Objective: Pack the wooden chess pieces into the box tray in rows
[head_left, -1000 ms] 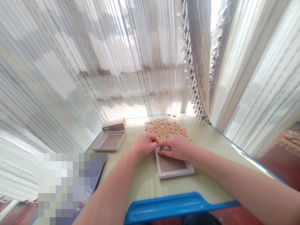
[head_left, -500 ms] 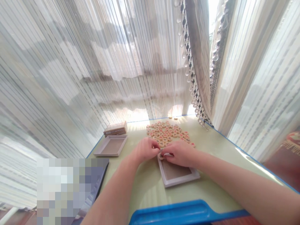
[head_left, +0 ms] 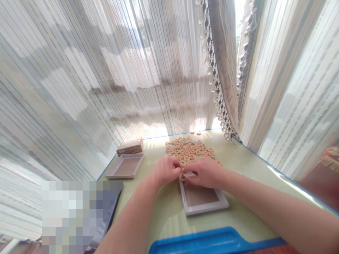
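Note:
A shallow white box tray (head_left: 206, 209) with a grey-brown inside lies in front of me. One round wooden piece with a dark character (head_left: 182, 177) is at its far left corner, at the fingertips of my right hand (head_left: 205, 172), whose fingers are bent over the tray and closed on a piece. My left hand (head_left: 166, 169) is curled just left of that corner, thumb and forefinger close together; what they hold, if anything, is hidden. Beyond both hands lie many round wooden pieces (head_left: 186, 149) with red or dark characters, partly covered by the hands.
A second shallow tray (head_left: 125, 175) lies at the left, with stacked flat boxes (head_left: 130, 145) behind it. Two pieces (head_left: 198, 133) sit near the far edge. A blue moulded edge (head_left: 196, 241) runs along the near side. A blurred screen (head_left: 79, 215) is at lower left.
The view has shifted slightly. The near end of the tray appears a little lower and further right. Both hands keep nearly the same pose around the corner piece.

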`<state>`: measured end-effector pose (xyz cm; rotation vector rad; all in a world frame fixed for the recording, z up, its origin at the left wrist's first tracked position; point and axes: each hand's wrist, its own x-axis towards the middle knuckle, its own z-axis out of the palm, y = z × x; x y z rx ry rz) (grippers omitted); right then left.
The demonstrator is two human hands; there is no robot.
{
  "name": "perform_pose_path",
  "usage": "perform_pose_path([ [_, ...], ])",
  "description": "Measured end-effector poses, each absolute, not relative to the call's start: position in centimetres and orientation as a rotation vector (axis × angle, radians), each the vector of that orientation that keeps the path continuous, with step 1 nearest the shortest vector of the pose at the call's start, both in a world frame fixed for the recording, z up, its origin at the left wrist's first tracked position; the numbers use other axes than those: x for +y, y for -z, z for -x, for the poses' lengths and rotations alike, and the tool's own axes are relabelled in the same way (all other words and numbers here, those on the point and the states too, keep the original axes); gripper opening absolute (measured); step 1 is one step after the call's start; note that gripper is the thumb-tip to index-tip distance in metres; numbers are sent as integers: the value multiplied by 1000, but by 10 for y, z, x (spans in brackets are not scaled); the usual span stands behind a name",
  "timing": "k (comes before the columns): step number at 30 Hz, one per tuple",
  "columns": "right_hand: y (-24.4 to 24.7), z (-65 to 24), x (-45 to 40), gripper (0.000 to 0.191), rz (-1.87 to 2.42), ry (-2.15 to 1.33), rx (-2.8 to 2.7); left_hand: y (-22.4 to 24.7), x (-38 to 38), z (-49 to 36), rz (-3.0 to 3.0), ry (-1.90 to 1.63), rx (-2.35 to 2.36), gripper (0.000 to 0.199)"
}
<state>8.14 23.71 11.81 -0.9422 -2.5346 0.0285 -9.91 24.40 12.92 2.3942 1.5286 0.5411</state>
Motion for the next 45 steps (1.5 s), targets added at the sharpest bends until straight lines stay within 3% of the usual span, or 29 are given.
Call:
perform_pose_path([
  [7, -121, -107, 280, 30, 1222, -17, -2182, -128, 250, 102, -2485, -751, 1710, 24],
  [16, -105, -122, 331, 56, 1519, -164, -2378, -126, 261, 104, -2647, -861, 1824, 29],
  [45, -103, -134, 328, 35, 1522, 132, -2430, -114, 264, 93, -2462, -810, 2010, 27],
])
